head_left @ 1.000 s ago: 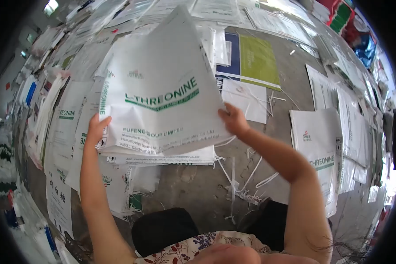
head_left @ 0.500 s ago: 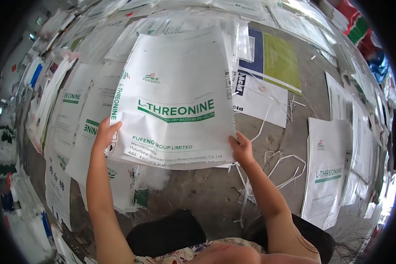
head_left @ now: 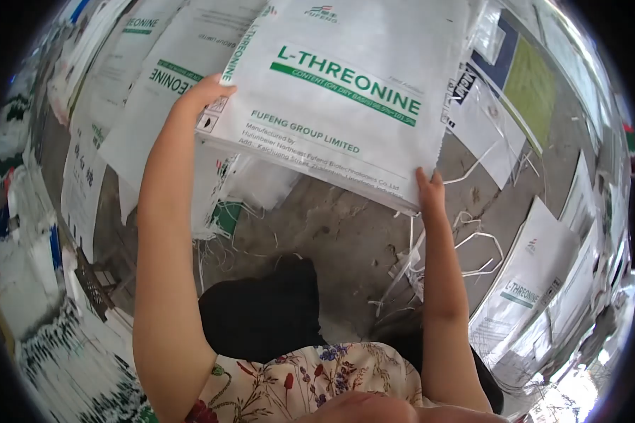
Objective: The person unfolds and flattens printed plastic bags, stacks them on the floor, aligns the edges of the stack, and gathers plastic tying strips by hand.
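A large white sack (head_left: 339,99) with green L-THREONINE print lies flat in front of me, its printed side up. My left hand (head_left: 208,95) grips its left edge near the lower corner, thumb on top. At the lower right corner my right hand (head_left: 430,189) pinches the edge, thumb on top and the other fingers partly hidden. Both arms reach forward. What lies right under the sack is mostly hidden.
More printed white sacks (head_left: 137,113) lie at the left. Another L-THREONINE sack (head_left: 518,282) rests at the right. White straps (head_left: 483,254) are on the grey floor (head_left: 331,225). A green and blue sack (head_left: 529,88) lies at the upper right.
The sack was raised and tilted, then lowered flat. It now sits higher in view, with both hands still on it. The view has turned and shifted.
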`<state>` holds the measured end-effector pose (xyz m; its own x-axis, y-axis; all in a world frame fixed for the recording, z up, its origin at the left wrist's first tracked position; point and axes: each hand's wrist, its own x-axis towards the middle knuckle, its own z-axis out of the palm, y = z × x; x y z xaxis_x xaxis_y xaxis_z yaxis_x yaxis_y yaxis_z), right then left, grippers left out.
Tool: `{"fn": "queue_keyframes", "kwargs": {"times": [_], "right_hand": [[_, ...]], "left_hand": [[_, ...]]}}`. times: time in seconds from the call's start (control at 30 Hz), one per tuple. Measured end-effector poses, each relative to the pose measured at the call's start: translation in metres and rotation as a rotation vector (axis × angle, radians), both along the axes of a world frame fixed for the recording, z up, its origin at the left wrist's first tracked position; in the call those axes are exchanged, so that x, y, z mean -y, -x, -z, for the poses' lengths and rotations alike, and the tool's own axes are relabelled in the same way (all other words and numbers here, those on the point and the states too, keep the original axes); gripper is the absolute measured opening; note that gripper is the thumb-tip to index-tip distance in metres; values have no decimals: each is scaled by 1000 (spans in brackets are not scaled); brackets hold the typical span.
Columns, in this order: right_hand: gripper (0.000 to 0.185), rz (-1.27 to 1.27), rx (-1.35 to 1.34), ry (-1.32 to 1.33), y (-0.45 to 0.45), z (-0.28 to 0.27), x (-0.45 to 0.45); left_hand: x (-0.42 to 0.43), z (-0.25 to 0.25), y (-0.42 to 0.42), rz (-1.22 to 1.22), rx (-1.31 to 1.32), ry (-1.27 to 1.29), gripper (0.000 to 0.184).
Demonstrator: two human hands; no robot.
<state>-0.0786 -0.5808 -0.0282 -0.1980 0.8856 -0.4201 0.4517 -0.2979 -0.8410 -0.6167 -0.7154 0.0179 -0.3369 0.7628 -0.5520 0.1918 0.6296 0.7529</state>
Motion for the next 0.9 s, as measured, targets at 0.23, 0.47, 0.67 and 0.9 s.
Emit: {"fn": "queue_keyframes", "kwargs": {"times": [0.23, 0.47, 0.67, 0.9], "right_hand": [[28, 46, -224, 7, 8, -36, 6], [37, 23, 158, -109, 3, 16, 7], [25, 83, 15, -107, 19, -32, -1], [38, -81, 425, -312, 5, 17, -4]], "left_hand": [[-12, -45, -20, -223, -7, -39, 40], [-9, 10, -5, -211, -324, -21, 44], [-29, -27, -15, -305, -182, -33, 45], [-26, 48, 31, -105, -529, 49, 52]]}}
